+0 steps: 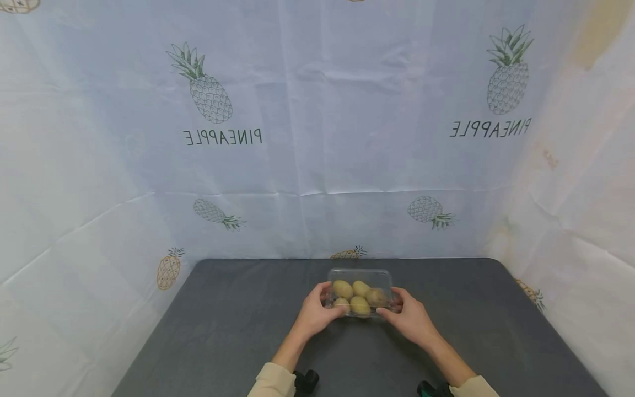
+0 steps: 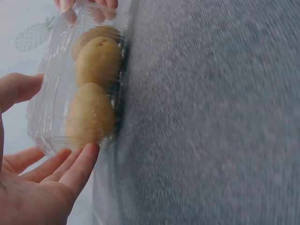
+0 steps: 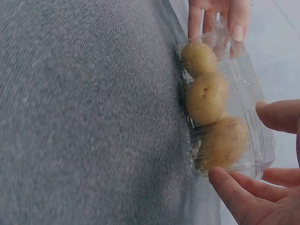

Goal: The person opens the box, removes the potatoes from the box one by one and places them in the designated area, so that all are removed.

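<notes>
Several yellow-brown potatoes (image 1: pixel 360 305) lie inside a clear plastic clamshell box (image 1: pixel 381 277) near the back of the table. My left hand (image 1: pixel 315 312) grips the box's left end, thumb at the front side and fingers around the end. At the opposite end my right hand (image 1: pixel 413 318) holds it the same way. In the left wrist view, the fingertips (image 2: pixel 92 151) press against the lower corner of the plastic. The right wrist view has potatoes (image 3: pixel 206 97) showing through the side wall, close over the table surface.
The dark grey table (image 1: pixel 238 309) has rounded back corners. White cloth (image 1: pixel 317 110) printed with pineapples hangs behind it and on both sides. Black wrist straps (image 1: pixel 306 381) show near both cream sleeves (image 1: pixel 274 381).
</notes>
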